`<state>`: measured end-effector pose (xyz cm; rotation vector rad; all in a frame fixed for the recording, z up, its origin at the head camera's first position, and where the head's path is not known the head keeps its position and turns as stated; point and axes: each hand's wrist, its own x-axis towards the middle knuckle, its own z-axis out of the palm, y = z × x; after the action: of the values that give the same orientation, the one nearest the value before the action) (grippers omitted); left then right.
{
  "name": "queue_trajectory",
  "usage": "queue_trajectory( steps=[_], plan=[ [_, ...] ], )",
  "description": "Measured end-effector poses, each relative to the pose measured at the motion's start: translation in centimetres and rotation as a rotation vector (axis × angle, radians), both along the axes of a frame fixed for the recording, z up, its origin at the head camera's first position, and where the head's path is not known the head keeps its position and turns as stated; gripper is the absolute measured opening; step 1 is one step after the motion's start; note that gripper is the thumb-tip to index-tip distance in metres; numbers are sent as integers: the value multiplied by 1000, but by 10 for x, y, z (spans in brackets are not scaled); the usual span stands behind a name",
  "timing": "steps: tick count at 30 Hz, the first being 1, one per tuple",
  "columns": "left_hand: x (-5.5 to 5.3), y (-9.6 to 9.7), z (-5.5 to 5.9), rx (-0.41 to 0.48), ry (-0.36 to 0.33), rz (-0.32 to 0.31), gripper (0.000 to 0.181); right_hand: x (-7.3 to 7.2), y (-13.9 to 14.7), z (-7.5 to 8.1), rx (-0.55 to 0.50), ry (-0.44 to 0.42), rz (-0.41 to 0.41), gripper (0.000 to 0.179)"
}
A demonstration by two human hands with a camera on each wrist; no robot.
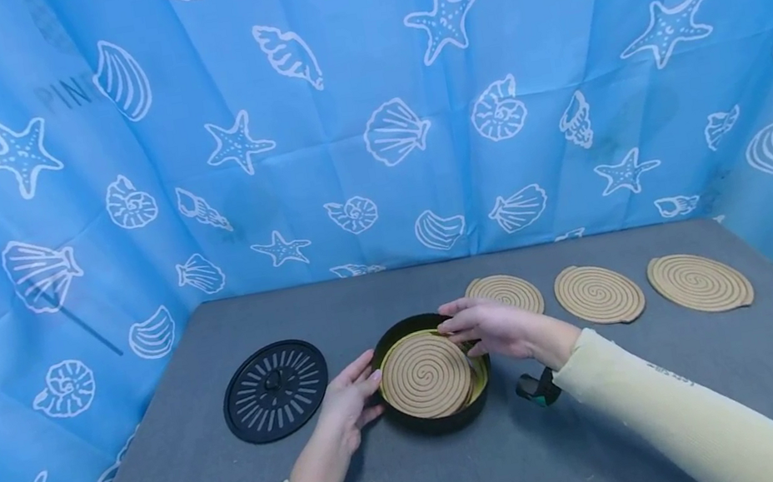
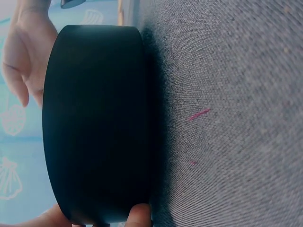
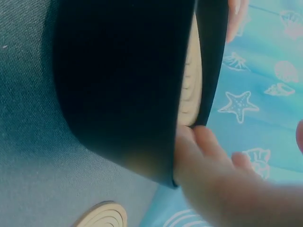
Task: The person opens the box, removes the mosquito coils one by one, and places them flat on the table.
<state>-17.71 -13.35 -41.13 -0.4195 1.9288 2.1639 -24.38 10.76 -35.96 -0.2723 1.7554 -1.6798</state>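
A round black tin (image 1: pixel 441 422) with a yellowish inside stands on the table. Within it lies a tan spiral mosquito coil (image 1: pixel 426 375), and another brown edge shows beneath it at the right. My left hand (image 1: pixel 344 404) holds the tin's left side, the thumb at the rim and the fingers along the outer wall. Over the right rim reaches my right hand (image 1: pixel 495 329), its fingers loosely extended and the tips beside the coil. In the right wrist view those fingertips (image 3: pixel 187 137) dip partly behind the tin's wall.
Left of the tin lies a black slotted lid (image 1: pixel 276 391) with a central knob. Three more coils lie to the right: one partly behind my right hand (image 1: pixel 509 293), a middle coil (image 1: pixel 598 293) and a far-right coil (image 1: pixel 699 282). A blue shell-print curtain (image 1: pixel 357 153) hangs behind the grey table.
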Motion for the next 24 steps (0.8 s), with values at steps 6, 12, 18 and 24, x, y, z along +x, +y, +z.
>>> queue_trajectory(
  steps=[6,12,18,24],
  plan=[
    [0,-2,1,9,-7,-11,46,2,-8,-5,-38,33,-105,55],
    [0,-2,1,5,-10,-15,46,-1,-15,-7,34,44,-164,47],
    [-1,1,0,-12,-7,16,45,-2,-20,-9,91,103,-188,42],
    [-2,2,0,-18,-14,25,45,3,-24,-16,-13,78,-232,44]
  ],
)
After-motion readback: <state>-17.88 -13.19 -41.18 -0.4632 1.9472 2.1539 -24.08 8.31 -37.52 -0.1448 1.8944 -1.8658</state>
